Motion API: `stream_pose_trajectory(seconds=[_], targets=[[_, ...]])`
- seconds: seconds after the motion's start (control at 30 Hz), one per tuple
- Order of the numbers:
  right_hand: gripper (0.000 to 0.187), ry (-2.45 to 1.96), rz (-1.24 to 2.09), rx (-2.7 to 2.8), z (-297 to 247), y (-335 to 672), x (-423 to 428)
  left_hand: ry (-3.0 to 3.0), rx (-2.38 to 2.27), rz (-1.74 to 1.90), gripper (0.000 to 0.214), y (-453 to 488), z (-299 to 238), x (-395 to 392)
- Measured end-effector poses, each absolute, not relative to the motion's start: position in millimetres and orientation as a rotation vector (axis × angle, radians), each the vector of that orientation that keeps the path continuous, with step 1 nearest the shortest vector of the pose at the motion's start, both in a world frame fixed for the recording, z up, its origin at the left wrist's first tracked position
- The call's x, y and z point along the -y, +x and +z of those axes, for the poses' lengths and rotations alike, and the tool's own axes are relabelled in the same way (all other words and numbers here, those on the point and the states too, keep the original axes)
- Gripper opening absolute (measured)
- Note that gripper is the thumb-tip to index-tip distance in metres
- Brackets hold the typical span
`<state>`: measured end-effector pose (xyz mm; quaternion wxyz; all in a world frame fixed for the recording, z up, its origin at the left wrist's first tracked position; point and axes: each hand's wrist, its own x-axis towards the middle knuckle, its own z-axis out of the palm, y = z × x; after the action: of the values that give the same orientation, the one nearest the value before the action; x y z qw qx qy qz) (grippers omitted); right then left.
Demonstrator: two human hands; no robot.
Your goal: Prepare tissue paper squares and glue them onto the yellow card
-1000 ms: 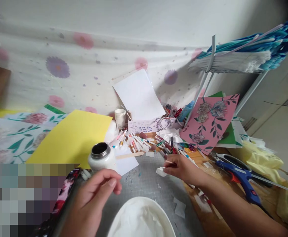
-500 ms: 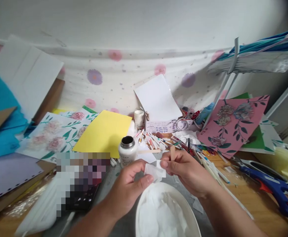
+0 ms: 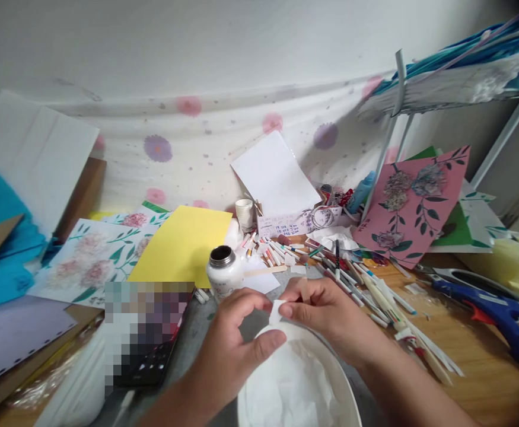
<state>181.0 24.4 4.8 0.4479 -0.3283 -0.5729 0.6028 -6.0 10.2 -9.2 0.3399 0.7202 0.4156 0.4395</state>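
My right hand (image 3: 321,308) pinches a small white piece of paper (image 3: 277,312) between thumb and fingertips. A wooden craft stick (image 3: 304,290) stands up between the fingers of that same hand. My left hand (image 3: 241,341) is beside the paper, its thumb and fingers apart in a wide curve; I cannot tell whether a fingertip touches the paper's edge. Below both hands is a white bowl (image 3: 354,396) with thin white tissue pieces (image 3: 303,379) in it. An open white jar (image 3: 223,276) with a dark metal rim stands just beyond my left hand.
Markers (image 3: 274,252) lie scattered beyond the hands. A blue glue gun (image 3: 494,302) rests at the right, and a phone (image 3: 146,362) at the left. Yellow paper (image 3: 181,243), a pink flower picture (image 3: 419,207) and a paper cup (image 3: 244,214) stand further back.
The thin white piece that was between my left thumb and fingers no longer shows there. My left fingers have spread apart. The view has shifted slightly.
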Motion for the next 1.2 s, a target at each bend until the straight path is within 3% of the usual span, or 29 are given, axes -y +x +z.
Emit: stream_pose_trajectory(seconds=[0.3,0.5,0.9,1.2], targets=[[0.023,-0.81,1.392,1.532,9.9,182.5,-26.4,1.676,-1.035,1.12,0.023,-9.6,-12.8,-13.2],[0.01,-0.886,1.089,1.757,10.2,178.3,-23.8,1.622,-0.946,1.149,0.022,-11.4,-15.5,-14.4],[0.016,-0.96,1.082,1.79,11.7,178.3,-24.1,1.389,-0.782,1.169,0.02,-8.4,-17.2,-14.8],[0.017,-0.958,1.16,1.742,8.5,179.5,-22.7,1.6,-0.947,1.088,0.022,-11.8,-17.5,-15.3]])
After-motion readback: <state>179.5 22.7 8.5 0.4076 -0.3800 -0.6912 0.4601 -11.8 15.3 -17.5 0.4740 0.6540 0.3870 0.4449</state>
